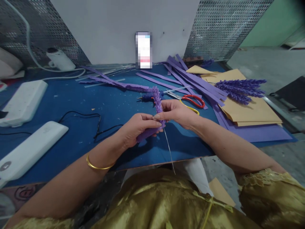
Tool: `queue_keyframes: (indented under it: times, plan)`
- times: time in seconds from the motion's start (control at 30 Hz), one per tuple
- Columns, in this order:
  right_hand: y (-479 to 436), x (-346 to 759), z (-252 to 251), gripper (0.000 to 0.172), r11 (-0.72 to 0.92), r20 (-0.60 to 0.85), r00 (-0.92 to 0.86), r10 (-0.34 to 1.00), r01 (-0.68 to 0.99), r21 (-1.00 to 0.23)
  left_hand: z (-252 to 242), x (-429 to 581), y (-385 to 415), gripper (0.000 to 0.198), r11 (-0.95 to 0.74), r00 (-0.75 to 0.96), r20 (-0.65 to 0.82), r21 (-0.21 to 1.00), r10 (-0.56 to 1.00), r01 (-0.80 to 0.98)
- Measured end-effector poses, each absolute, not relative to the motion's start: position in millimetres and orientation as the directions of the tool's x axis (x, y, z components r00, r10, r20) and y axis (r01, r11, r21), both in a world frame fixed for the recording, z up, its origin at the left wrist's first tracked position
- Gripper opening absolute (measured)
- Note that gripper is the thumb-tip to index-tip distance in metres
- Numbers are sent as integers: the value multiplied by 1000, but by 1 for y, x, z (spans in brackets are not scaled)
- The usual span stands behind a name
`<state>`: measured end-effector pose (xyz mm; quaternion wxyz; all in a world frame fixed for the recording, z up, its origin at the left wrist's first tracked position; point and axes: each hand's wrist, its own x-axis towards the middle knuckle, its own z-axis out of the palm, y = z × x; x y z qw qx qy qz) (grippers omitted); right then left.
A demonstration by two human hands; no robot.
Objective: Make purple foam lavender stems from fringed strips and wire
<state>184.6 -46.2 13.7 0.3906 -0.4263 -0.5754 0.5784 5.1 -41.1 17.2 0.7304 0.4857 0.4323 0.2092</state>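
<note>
A purple paper flower spike (157, 98) stands up between my two hands, with a thin wire stem (169, 148) hanging below it toward my lap. My left hand (141, 127) is closed on a purple paper strip (145, 135) at the lower end of the spike. The fingers of my right hand (175, 114) pinch the spike from the right side, close to my left fingertips. Behind the spike lies a dark blue glue gun (147, 96). Scissors (194, 100) with red and yellow handles rest just beyond my right hand.
Purple strips (190, 78) spread across the back. Finished purple flowers (240, 90) lie on brown paper (252, 111) at the right. White power banks or strips (35, 149) and a black cable (98, 122) are left. A phone (144, 51) leans at the back.
</note>
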Motion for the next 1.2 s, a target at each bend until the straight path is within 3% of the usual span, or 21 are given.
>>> queue_keyframes:
  times: [0.17, 0.3, 0.6, 0.7, 0.8, 0.93, 1.2]
  plan:
    - [-47, 179, 10, 39, 0, -14, -275, 961, 50, -999, 13, 5, -43, 20, 320, 510, -342, 938, 790, 133]
    - [-48, 174, 7, 40, 18, 11, -235, 972, 24, -1000, 11, 5, -43, 21, 319, 480, -337, 940, 810, 122]
    - [-45, 179, 12, 42, 51, 51, -145, 988, -8, -999, 19, 5, -39, 18, 260, 309, -232, 964, 922, -53]
    - [-46, 182, 16, 42, -1, -14, -211, 977, 61, -998, 18, 4, -33, 20, 167, 176, -138, 973, 975, -157]
    - [-49, 180, 17, 31, 8, -38, -316, 948, 145, -989, 15, 4, -28, 20, 110, 82, -93, 966, 992, -235]
    - [-53, 176, 17, 21, 39, -8, -310, 951, 148, -988, 15, 3, -26, 24, 150, 120, -121, 949, 985, -277]
    - [-50, 178, 16, 20, 120, 56, -261, 964, 236, -964, 18, -3, -27, 32, 187, 163, -152, 955, 975, -232]
